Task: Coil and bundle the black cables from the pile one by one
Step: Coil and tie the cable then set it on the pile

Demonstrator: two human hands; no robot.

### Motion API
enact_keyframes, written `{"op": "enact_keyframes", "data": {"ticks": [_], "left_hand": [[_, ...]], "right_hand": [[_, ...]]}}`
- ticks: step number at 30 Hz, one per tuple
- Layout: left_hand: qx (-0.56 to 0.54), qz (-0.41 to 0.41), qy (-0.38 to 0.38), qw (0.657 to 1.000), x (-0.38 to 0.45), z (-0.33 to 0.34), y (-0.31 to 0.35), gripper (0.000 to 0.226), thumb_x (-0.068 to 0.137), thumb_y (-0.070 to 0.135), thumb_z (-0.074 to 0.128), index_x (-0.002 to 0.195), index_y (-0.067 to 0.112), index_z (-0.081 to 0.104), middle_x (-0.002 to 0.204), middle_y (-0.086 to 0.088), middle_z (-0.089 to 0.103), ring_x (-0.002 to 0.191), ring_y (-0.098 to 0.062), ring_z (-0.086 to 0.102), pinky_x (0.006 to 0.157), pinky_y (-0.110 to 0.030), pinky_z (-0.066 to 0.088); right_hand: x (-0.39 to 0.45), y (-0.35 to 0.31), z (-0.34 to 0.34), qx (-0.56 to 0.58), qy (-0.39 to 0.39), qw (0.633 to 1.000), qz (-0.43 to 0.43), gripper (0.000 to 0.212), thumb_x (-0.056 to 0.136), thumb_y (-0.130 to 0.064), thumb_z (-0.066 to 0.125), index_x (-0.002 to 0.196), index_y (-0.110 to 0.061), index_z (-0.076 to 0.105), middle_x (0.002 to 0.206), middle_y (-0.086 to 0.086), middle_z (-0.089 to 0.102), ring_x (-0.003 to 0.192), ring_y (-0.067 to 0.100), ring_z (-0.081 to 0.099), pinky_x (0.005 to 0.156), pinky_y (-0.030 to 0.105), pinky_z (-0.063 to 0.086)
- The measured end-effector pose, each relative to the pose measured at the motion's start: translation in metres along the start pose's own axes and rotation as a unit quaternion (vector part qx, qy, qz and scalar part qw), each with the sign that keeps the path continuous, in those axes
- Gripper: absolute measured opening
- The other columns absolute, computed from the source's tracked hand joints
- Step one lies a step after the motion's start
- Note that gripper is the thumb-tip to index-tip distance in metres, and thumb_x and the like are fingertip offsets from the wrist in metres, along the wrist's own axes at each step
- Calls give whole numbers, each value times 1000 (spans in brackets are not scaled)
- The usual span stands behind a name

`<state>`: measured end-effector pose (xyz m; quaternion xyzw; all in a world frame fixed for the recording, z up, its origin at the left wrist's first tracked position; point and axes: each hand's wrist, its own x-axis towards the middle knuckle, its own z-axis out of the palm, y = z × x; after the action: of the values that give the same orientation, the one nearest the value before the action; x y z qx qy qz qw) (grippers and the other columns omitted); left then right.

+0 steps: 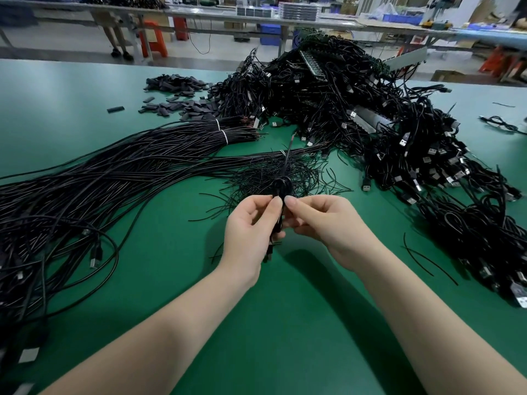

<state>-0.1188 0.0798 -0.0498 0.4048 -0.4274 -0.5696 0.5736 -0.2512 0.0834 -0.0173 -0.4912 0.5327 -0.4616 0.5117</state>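
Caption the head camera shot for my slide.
Both hands, left and right, pinch a coiled black cable above the green table.

Long cables (pixel 94 178) left on the table (pixel 285 323), tangled pile (pixel 356 115) behind right.

matt green table (pixel 285 323); glossy black plastic-sheathed cables (pixel 128 169); metal plugs (pixel 403 143).

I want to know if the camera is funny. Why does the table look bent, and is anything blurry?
Head view: the wide lens bows the green table's far edge; the benches behind look soft and blurred; both hands, left hand and right hand, holding the coiled cable, stay sharp; arms cast soft shadows on the mat.
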Motion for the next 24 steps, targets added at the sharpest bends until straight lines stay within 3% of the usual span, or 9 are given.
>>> {"op": "enact_keyframes", "data": {"ticks": [5,10,14,18,20,22,23,24], "left_hand": [[3,32,-12,999,-2,-1,-3,18,94,17,63,82,29,69,80,3,73,76,-9,69,61,-23,55],[10,58,-15,998,-4,1,-3,20,91,19,66,80,35,71,82,4,72,80,-9,68,66,-23,55],[14,74,-1,997,-3,1,-2,9,84,30,67,80,37,70,81,5,72,76,-9,67,62,-21,51],[15,71,13,997,-4,2,-4,4,80,36,68,81,40,70,80,4,71,76,-13,61,65,-28,50],[13,71,22,997,-5,3,-4,2,79,37,69,79,38,71,77,5,69,75,-13,59,67,-28,50],[15,62,37,997,-4,4,-1,6,80,34,70,74,35,71,72,6,67,69,-10,58,62,-26,48],[13,49,42,998,-3,4,1,11,81,32,70,70,33,70,68,5,66,65,-10,58,57,-25,46],[2,25,45,999,-2,4,3,18,84,28,71,66,31,70,65,4,64,60,-9,57,53,-24,45]], "right_hand": [[-3,-8,-5,67,-26,994,85,19,64,-34,77,70,-15,77,75,5,72,65,7,65,61,17,54],[-3,-11,-10,98,-57,983,147,26,64,-30,75,80,-9,72,71,2,71,59,8,63,57,17,54],[-4,-11,-5,120,-63,983,123,13,67,-27,73,66,-14,75,70,1,71,58,8,62,58,17,54],[-5,-11,-3,140,-65,983,94,10,67,-24,73,64,-15,73,67,0,69,57,7,62,61,17,55],[-5,-9,-3,103,-56,991,57,11,72,-21,73,68,-12,70,66,1,66,59,9,59,62,18,54],[-4,-7,-2,-14,-17,998,-52,12,81,-13,73,73,-9,66,66,2,62,60,10,54,61,19,49],[-3,-6,-2,-123,20,982,-141,12,84,-11,72,74,-9,65,66,0,61,60,9,52,61,20,46],[-1,-5,-2,-248,57,937,-238,12,84,-9,71,74,-10,65,66,-2,61,61,9,52,61,21,45]]}}
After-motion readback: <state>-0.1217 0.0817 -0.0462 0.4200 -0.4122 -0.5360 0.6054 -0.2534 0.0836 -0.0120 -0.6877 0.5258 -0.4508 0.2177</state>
